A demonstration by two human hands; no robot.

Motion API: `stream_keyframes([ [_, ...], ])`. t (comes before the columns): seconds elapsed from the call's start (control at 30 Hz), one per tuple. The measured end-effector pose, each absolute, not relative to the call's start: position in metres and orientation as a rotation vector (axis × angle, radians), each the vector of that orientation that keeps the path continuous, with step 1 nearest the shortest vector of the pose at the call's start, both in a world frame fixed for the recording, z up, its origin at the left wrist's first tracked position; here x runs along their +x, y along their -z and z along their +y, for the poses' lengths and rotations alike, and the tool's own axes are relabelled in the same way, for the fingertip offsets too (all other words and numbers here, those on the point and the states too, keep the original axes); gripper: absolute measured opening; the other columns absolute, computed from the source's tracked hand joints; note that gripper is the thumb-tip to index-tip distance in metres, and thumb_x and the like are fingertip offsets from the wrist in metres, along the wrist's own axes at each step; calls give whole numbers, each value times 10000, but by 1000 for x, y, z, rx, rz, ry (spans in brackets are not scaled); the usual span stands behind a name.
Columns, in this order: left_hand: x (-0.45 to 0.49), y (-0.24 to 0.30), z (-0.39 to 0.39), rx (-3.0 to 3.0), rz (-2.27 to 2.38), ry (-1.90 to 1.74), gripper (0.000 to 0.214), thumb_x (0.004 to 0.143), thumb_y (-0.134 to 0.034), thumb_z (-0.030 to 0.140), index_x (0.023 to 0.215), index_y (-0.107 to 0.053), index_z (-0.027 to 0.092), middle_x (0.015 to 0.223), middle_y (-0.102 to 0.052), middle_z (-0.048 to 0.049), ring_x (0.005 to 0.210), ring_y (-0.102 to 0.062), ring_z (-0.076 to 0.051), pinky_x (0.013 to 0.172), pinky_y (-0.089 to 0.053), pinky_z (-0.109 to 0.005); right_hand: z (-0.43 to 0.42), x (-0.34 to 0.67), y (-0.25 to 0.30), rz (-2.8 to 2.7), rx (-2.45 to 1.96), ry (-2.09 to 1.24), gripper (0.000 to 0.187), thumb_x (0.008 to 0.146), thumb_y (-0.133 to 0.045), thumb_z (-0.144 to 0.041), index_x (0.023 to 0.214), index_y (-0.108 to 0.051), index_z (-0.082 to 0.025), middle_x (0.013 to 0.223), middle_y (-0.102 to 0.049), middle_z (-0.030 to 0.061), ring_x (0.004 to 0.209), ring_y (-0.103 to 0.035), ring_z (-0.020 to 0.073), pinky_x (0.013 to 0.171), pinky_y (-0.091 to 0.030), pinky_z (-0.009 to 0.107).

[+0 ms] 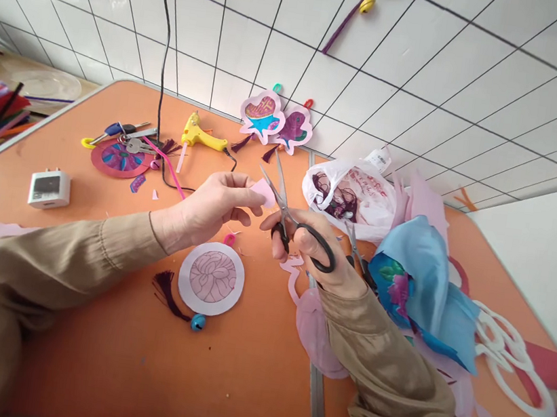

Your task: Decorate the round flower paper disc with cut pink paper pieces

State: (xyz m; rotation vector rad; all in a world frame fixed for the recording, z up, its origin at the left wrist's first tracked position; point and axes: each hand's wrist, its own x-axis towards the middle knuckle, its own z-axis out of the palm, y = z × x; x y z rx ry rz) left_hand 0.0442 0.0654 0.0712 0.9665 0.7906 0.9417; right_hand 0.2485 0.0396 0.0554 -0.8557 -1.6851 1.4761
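While the left hand [211,208] is pinching a small pink paper scrap [264,193] between thumb and fingertips at the centre of the frame, the right hand [318,258] is gripping black-handled scissors [285,213] with its fingers curled through the loops. The blades are standing apart and pointing toward the upper left, with the scrap's edge lying against the left blade. Both hands are hovering above the orange table [245,382], and just below them a round paper disc [211,278] with a line-drawn flower is lying flat. A dark tassel with a blue bell [198,322] is resting at the disc's lower left rim. Bare tabletop is stretching across the lower centre between the two sleeves, giving the most open room. A metal seam [316,398] is running down the table under the right wrist. To the right, a white plastic bag [355,194], crumpled blue sheets [423,275] and white cut-out rings [509,362] are crowding the surface out toward the table's right edge. Along the far edge, against the tiled wall [431,64], two heart-shaped ornaments [263,114] are leaning upright beside a yellow glue gun [200,135]. Farther left, keys [126,137] and a round purple disc [121,159] are lying close together. A white charger [49,187] is sitting alone near the table's left edge.
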Motion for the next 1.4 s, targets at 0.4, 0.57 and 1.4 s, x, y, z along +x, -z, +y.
stream_keyframes([
  [0.4, 43, -69, 67, 920, 737, -921, 78, 681, -767, 160, 669, -708, 111, 601, -644, -29, 520, -574, -77, 486, -457, -164, 39, 253, -58, -1667, -926, -1547, 570, 791, -730, -672, 954, -716, -125, 582, -595, -4, 488, -514, 93, 458, -382, 208],
  [0.57, 43, -71, 67, 898, 737, -920, 66, 682, -754, 145, 658, -705, 108, 591, -638, -30, 508, -568, -78, 483, -453, -168, 41, 255, -58, -1692, -943, -1536, 589, 783, -721, -691, 944, -716, -125, 562, -576, -11, 472, -509, 96, 443, -377, 213],
  [1.4, 44, -73, 65, 856, 768, -925, 70, 644, -739, 143, 626, -684, 102, 555, -612, -37, 479, -558, -83, 445, -433, -165, 43, 254, -61, -1761, -1002, -1464, 639, 745, -719, -737, 904, -720, -119, 533, -577, -8, 450, -520, 102, 414, -379, 215],
])
